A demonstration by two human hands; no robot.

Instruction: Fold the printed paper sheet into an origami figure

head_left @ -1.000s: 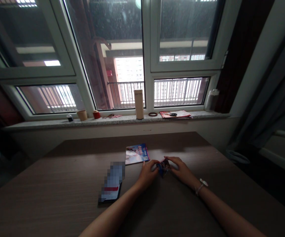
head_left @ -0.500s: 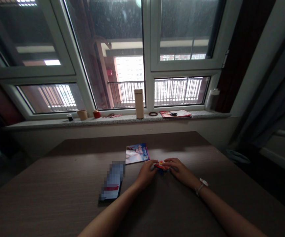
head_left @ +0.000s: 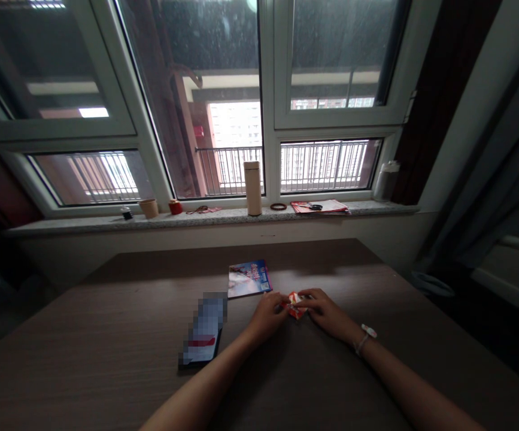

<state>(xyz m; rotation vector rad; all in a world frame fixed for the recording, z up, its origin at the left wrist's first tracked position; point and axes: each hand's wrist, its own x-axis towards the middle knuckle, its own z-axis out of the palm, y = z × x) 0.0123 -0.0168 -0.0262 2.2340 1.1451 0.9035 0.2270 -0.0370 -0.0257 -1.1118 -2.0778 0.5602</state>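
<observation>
A small folded piece of red patterned paper [head_left: 296, 304] lies on the brown wooden table [head_left: 106, 347], pinched from both sides. My left hand [head_left: 267, 314] grips its left edge with curled fingers. My right hand [head_left: 326, 310] presses its right side with the fingertips. A bracelet sits on my right wrist. Just behind my hands a colourful booklet [head_left: 248, 278] lies flat. A dark phone [head_left: 204, 332] with a blurred screen rests to the left of my left hand.
A stone window sill [head_left: 205, 218] runs behind the table, holding a tall beige flask [head_left: 253, 188], a small cup [head_left: 149, 208], a red pot [head_left: 175, 207], a red ring [head_left: 278, 207] and papers [head_left: 319, 207]. A dark curtain hangs at the right.
The paper was held up showing a blue patterned face; it has since been turned and pressed down flat, now showing red. Both hands shifted slightly with it.
</observation>
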